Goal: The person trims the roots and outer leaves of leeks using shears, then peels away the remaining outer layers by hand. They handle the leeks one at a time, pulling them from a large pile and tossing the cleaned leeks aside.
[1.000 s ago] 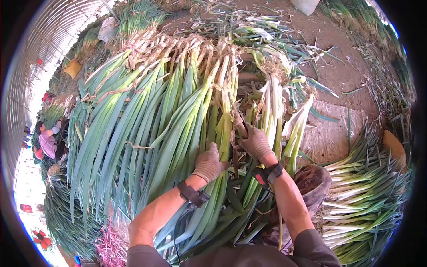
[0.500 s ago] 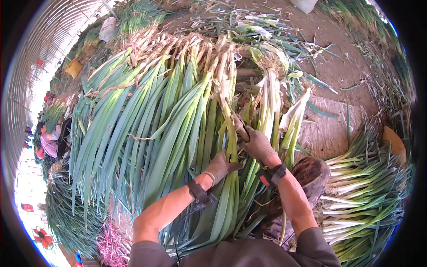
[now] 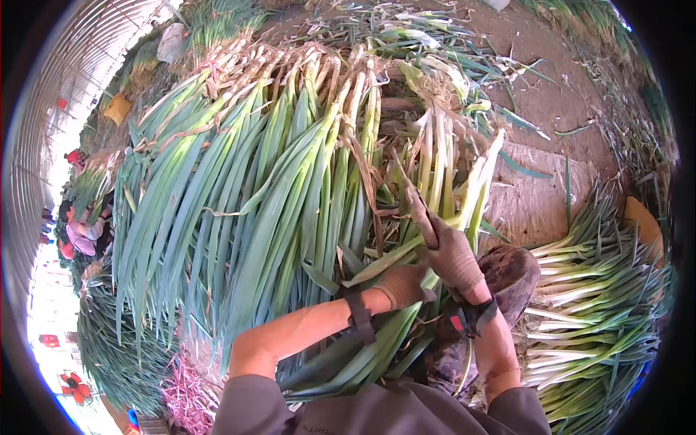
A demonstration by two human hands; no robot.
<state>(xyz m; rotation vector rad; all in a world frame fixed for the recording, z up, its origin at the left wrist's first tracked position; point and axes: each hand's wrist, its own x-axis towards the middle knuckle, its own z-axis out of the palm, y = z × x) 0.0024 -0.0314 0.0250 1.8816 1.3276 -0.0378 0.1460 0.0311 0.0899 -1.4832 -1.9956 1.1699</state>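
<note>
My left hand [image 3: 403,287], in a tan glove, is closed around green leaves of a leek [image 3: 399,326] low in the middle. Beside it, up and to the right, my right hand [image 3: 451,255], also gloved, grips a dirty knife [image 3: 417,206] whose blade points up and left. Pale leek stems [image 3: 438,156] lie just beyond my right hand. A large heap of leeks [image 3: 239,174] spreads to the left, with roots toward the top and leaves toward me.
Trimmed leeks [image 3: 573,319] are stacked at the right beside a wooden board [image 3: 536,196]. Cut leaves [image 3: 435,43] litter the ground ahead. Pink ties [image 3: 188,395] lie lower left. Another person [image 3: 83,232] sits at far left. My knee [image 3: 507,279] is near my right wrist.
Both hands have moved right and slightly toward me, shifting the leek away from the left heap. The knife has come along in my right hand.
</note>
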